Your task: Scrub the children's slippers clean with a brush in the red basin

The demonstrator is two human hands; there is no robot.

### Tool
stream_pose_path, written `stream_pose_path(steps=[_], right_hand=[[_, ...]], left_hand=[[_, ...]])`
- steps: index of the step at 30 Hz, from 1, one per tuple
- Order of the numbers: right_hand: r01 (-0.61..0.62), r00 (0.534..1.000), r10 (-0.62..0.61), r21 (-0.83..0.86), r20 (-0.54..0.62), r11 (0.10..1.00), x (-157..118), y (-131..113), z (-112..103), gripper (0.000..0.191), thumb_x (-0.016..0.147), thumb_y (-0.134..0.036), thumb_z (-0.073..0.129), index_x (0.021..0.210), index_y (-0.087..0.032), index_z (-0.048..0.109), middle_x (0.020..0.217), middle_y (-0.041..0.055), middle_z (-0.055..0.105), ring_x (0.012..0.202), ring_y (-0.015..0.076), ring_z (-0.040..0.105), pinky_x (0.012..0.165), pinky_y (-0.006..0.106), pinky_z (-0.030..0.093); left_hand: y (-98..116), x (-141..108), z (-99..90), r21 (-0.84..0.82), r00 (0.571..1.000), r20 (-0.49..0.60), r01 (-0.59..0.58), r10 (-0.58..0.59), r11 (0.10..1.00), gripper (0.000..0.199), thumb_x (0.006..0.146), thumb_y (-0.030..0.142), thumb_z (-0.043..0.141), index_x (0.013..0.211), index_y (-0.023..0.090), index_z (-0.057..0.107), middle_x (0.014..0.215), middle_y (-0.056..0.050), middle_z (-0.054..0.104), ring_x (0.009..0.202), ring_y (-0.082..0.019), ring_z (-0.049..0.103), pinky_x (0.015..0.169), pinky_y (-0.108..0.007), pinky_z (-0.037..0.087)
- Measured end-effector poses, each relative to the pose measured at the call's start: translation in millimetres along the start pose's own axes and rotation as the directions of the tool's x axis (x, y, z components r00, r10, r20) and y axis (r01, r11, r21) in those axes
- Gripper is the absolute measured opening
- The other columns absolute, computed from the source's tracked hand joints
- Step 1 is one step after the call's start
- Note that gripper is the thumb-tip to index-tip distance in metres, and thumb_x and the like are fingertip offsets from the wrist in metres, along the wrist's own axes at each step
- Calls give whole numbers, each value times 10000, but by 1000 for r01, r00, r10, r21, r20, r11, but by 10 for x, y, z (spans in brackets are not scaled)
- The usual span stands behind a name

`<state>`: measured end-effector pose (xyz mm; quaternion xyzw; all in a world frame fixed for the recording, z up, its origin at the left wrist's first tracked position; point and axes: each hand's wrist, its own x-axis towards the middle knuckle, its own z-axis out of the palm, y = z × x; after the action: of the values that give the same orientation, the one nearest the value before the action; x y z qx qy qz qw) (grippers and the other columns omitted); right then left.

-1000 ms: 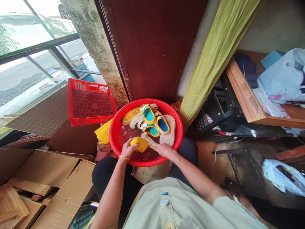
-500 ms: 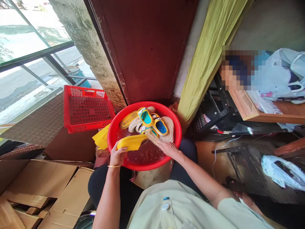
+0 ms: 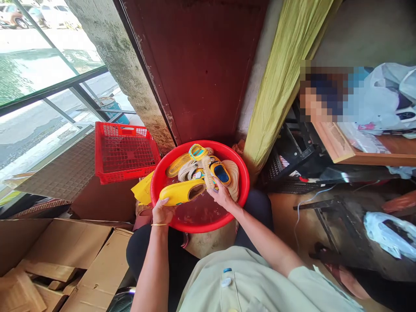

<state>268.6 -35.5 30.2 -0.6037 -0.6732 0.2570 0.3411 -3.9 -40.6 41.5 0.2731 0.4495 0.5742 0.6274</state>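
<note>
— Since the yellow shoe (image 3: 182, 192) was lying lower in the basin half a second ago, what is seen to have changed?

— It has been lifted and turned by the left hand (image 3: 163, 211), which is closed around its heel end; its opening is now shown toward the right, above the water in the red basin (image 3: 240, 173). The brush (image 3: 208, 173) has been swung upright and is gripped by the right hand (image 3: 222, 196), bristles just beside the shoe's open end.

— What can be judged from that?

— The shoe's inside or rim appears to be presented for scrubbing. The other small sandals (image 3: 218, 170) are left piled at the far side of the basin, and the red crate (image 3: 125, 150) is left standing beside it.
</note>
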Motion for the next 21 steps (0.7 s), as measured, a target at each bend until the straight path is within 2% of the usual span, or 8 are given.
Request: stream_pose_path(steps=[2, 4, 8, 10, 13, 17, 21], right_hand=[[-28, 998, 29, 29, -49, 999, -36, -30, 12, 711, 966, -378, 560, 1605, -186, 314, 1388, 133, 659, 1207, 258, 662, 999, 407, 565], [-16, 994, 20, 34, -108, 999, -60, -78, 28, 786, 948, -418, 601, 1619, -175, 271, 1445, 157, 613, 1289, 278, 614, 1048, 418, 534], [32, 987, -46, -92, -154, 995, -17, -190, 115, 1041, 851, -488, 746, 1642, -125, 175, 1563, 246, 463, 1421, 348, 491, 1120, 460, 472], [8, 985, -37, -167, -168, 986, 51, -213, 186, 1086, 843, -444, 767, 1650, -104, 125, 1543, 282, 467, 1389, 379, 520, 1087, 489, 493], [-8, 982, -31, -203, -187, 979, 169, -165, 284, 1066, 868, -344, 733, 1656, -108, 57, 1519, 290, 496, 1350, 382, 560, 1047, 504, 517], [31, 972, -60, -127, -227, 991, 255, 17, 336, 985, 896, -286, 644, 1657, -133, 38, 1622, 247, 390, 1461, 348, 453, 1116, 505, 472], [6, 978, -7, -8, -209, 1000, 266, 190, 311, 911, 891, -252, 592, 1653, -133, 105, 1570, 223, 477, 1428, 309, 504, 1120, 488, 476]], left_hand=[[-23, 0, -15, -3, 1000, 13, 11, -11, 1000, 527, 652, 451, 783, 1105, 192, 708, 1085, -129, 775, 1127, -369, 697, 855, -449, 608], [-62, 0, 1, -27, 999, 24, 48, -48, 998, 541, 663, 465, 778, 1126, 196, 706, 1112, -127, 771, 1116, -360, 700, 847, -451, 610], [-161, -24, 83, -50, 998, 27, 63, -62, 997, 530, 678, 428, 777, 1143, 185, 697, 1100, -120, 772, 1066, -349, 719, 840, -462, 614], [-202, -43, 112, -38, 995, 76, 68, -65, 997, 561, 693, 430, 777, 1196, 199, 683, 1128, -116, 769, 1084, -366, 716, 866, -489, 610], [-234, -69, 118, -49, 990, 131, 62, -56, 997, 648, 678, 433, 781, 1268, 194, 661, 1163, -138, 759, 1138, -395, 696, 883, -522, 607], [-231, -100, 90, -54, 990, 137, 47, -39, 997, 665, 667, 425, 784, 1281, 201, 663, 1212, -144, 745, 1158, -404, 688, 883, -520, 609], [-227, -83, 79, -99, 991, 112, 86, -74, 991, 670, 656, 365, 802, 1290, 205, 654, 1239, -129, 740, 1154, -393, 694, 884, -499, 611]])
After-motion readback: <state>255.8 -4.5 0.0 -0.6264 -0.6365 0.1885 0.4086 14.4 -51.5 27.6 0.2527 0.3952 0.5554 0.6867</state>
